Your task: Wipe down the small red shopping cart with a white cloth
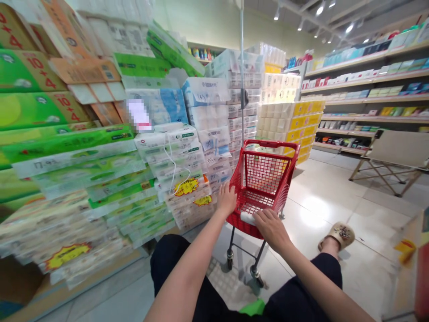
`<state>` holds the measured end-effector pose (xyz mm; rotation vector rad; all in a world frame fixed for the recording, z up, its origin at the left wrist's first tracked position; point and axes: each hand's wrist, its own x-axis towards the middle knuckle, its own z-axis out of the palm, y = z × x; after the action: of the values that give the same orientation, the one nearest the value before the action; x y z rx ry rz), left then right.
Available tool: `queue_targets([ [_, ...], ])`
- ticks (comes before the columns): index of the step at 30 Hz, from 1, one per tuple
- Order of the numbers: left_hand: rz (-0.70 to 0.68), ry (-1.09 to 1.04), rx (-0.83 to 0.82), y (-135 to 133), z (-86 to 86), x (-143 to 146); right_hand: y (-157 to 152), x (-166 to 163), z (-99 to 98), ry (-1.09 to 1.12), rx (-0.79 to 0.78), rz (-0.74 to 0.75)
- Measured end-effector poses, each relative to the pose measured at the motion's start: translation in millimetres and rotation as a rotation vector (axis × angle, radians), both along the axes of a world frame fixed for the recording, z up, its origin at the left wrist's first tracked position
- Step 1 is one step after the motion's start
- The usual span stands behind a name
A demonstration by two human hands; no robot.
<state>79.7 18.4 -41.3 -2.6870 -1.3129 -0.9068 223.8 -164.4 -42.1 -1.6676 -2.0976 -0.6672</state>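
Note:
A small red plastic shopping cart [264, 172] on black legs with caster wheels stands between my legs. My left hand [228, 200] grips the left side rim of its basket, thumb side hidden. My right hand [273, 228] presses a white folded wipe or cloth [248, 218] against the near rim; whether it is cloth or paper I cannot tell. The basket's mesh bottom [256, 201] shows between the hands.
Stacked tissue packs [124, 156] rise close on the left, with yellow price signs [187, 186]. A metal pole [242, 67] stands behind the cart. On the right are a folding chair [397, 152], a stocked shelf [368, 82] and my foot in a beige clog [340, 235].

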Motion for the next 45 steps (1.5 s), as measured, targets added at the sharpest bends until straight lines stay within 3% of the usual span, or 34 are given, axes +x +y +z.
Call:
queue_targets([
  [5,-0.027,-0.171,-0.122,-21,-14.8,19,10,-15,0.0,0.006,-0.036,0.070],
  [8,-0.030,-0.167,-0.080,-25,-16.7,11,15,2,7.9,-0.007,-0.121,0.205],
  [11,-0.119,-0.086,-0.096,-23,-13.2,1,25,36,17.1,-0.012,-0.169,0.282],
  [16,-0.229,0.031,-0.162,-26,-6.5,-2,50,111,25.8,0.009,-0.112,0.167],
  [19,-0.244,0.101,-0.138,-31,-4.2,0,58,134,25.4,0.041,-0.032,0.058],
  [22,-0.239,0.186,-0.161,-34,-0.9,0,50,119,19.4,0.053,-0.034,0.090],
  [29,-0.174,0.297,-0.205,-26,4.2,-8,14,35,3.1,0.072,-0.064,0.176],
  [40,-0.210,0.257,-0.228,-16,-3.0,-23,10,0,4.4,-0.043,-0.042,0.132],
  [45,-0.376,0.186,-0.188,3,4.6,-37,19,-5,12.3,-0.079,-0.076,0.224],
])
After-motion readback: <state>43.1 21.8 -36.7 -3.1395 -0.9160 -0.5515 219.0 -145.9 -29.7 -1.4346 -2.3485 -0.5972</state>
